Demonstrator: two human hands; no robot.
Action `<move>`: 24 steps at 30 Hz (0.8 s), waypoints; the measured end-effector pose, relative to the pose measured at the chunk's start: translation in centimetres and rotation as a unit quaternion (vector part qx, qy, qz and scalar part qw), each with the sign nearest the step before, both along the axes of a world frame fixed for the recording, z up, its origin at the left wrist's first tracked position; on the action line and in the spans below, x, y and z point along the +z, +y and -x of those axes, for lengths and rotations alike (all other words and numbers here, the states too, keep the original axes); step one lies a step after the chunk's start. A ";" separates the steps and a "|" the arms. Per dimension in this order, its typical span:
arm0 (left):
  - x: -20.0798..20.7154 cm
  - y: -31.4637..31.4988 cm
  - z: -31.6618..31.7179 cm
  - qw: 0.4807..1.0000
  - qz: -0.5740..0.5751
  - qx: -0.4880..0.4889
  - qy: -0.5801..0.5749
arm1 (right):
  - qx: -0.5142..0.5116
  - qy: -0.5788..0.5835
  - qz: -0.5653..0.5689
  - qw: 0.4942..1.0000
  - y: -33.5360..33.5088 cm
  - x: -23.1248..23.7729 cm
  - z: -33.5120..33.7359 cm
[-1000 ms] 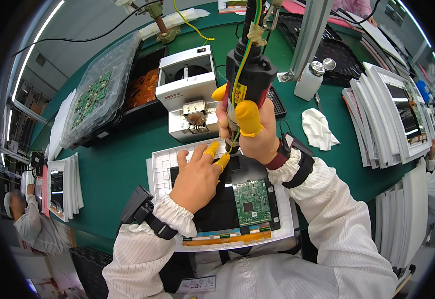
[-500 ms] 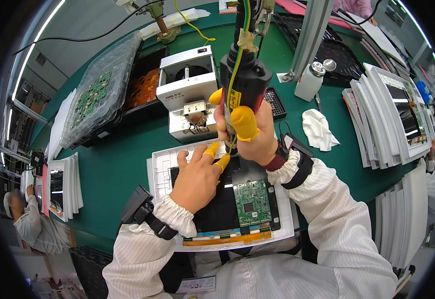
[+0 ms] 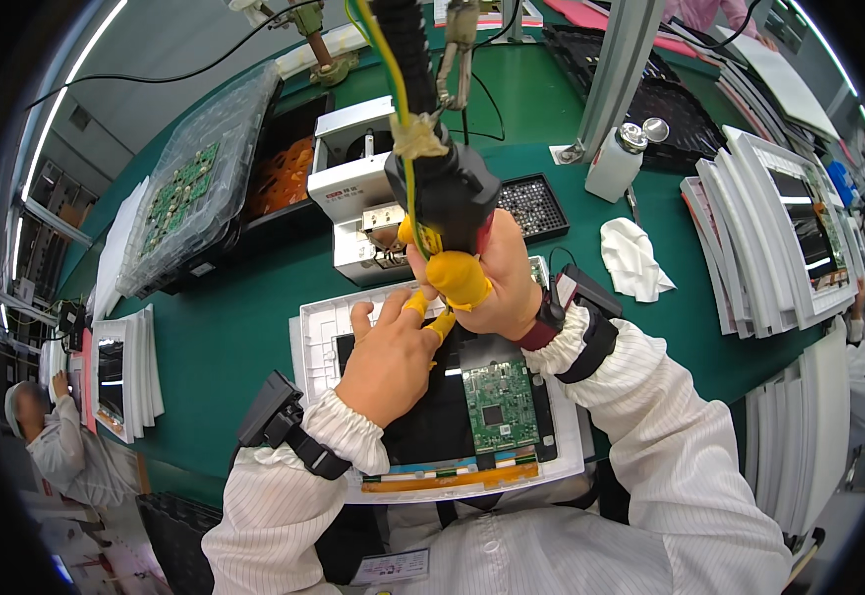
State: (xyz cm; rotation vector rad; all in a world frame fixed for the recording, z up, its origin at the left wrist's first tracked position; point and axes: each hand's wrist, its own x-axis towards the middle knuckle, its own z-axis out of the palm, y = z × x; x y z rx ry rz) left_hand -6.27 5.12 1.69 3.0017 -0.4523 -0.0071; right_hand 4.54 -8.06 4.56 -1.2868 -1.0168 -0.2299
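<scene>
My right hand [image 3: 504, 283], with yellow finger cots, grips a black electric screwdriver [image 3: 452, 193] held with its tip down over the far part of a display panel. My left hand [image 3: 390, 355], also with yellow finger cots, lies on the panel with its fingers spread, their tips close to the screwdriver's lower end. That lower end is hidden behind my hands. The panel has a white plastic frame [image 3: 573, 448], a black back and a green circuit board [image 3: 501, 405] near its right side. An orange strip [image 3: 452, 479] runs along its near edge.
Beyond the panel stand a white screw-feeder machine [image 3: 353, 188] and a black tray of small parts [image 3: 531, 208]. A white bottle [image 3: 614, 164] and a white cloth [image 3: 634, 260] lie to the right, near stacked white frames [image 3: 749, 238]. Clear plastic trays [image 3: 204, 169] holding circuit boards are at left.
My right hand and the screwdriver have shifted a little left, and the tool tilts differently, uncovering more of the parts tray. My left hand has stayed almost in place.
</scene>
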 end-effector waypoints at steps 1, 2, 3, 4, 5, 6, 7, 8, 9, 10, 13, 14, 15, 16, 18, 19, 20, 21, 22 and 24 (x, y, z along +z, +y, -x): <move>0.0 0.0 0.0 1.000 -0.001 -0.001 0.001 | -0.007 -0.017 -0.012 1.000 0.2 -0.3 -0.1; 0.0 0.0 -0.1 1.000 0.004 -0.001 0.005 | -0.015 -0.035 -0.023 0.999 0.3 -0.6 -0.3; 0.0 0.0 -0.2 1.000 0.008 -0.001 0.009 | -0.017 -0.036 -0.022 0.999 0.3 -0.8 -0.5; 0.1 -0.1 -0.3 1.000 0.009 -0.002 0.008 | -0.007 -0.019 -0.005 1.000 0.2 -1.0 -0.6; 0.2 -0.1 -0.2 1.000 -0.002 0.001 0.013 | 0.005 0.000 0.010 1.000 0.2 -1.1 -0.6; 0.2 -0.1 -0.1 1.000 -0.014 0.003 0.018 | 0.007 0.001 0.009 1.000 0.3 -1.1 -0.5; 0.1 -0.1 0.0 1.000 -0.015 0.005 0.020 | 0.007 0.043 0.009 0.999 0.4 -0.9 -0.3; -0.1 0.0 0.0 1.000 -0.023 -0.001 0.005 | 0.007 0.083 0.009 0.996 0.5 -0.8 -0.2; -0.2 0.1 0.0 0.999 -0.031 -0.007 -0.009 | 0.007 0.083 0.008 0.996 0.5 -0.8 -0.2; -0.3 0.1 0.1 0.999 -0.032 -0.007 -0.009 | 0.052 0.112 -0.007 0.992 0.3 -1.0 -0.2; -0.4 0.1 0.0 0.999 -0.041 -0.007 -0.014 | 0.161 0.182 -0.046 0.969 0.0 -2.0 -0.3; -0.3 0.0 0.0 0.999 -0.037 -0.010 -0.021 | 0.161 0.183 -0.046 0.969 -0.1 -1.9 -0.3; -0.3 0.0 0.0 0.999 -0.032 -0.014 -0.028 | 0.168 0.182 -0.046 0.968 -0.1 -1.8 -0.2; -0.3 0.1 0.0 0.999 -0.031 -0.013 -0.027 | 0.174 0.181 -0.046 0.967 -0.1 -1.7 -0.2; -0.3 0.1 0.0 0.999 -0.031 -0.012 -0.028 | 0.173 0.182 -0.058 0.966 0.0 -1.3 0.1; -0.2 0.1 0.0 0.999 -0.030 -0.011 -0.028 | 0.172 0.182 -0.070 0.966 0.1 -1.2 0.2; -0.1 0.1 0.0 0.999 -0.030 -0.005 -0.015 | 0.172 0.183 -0.069 0.966 0.1 -1.3 0.1; 0.0 0.1 0.0 1.000 -0.030 0.001 -0.002 | 0.137 0.147 -0.046 0.978 0.1 -1.5 -0.1; 0.0 0.1 0.0 1.000 -0.030 0.001 -0.002 | 0.102 0.111 -0.022 0.988 0.1 -1.6 -0.2; -0.3 0.2 -0.1 1.000 -0.024 0.000 0.002 | 0.081 0.115 -0.023 0.990 0.3 -1.0 0.0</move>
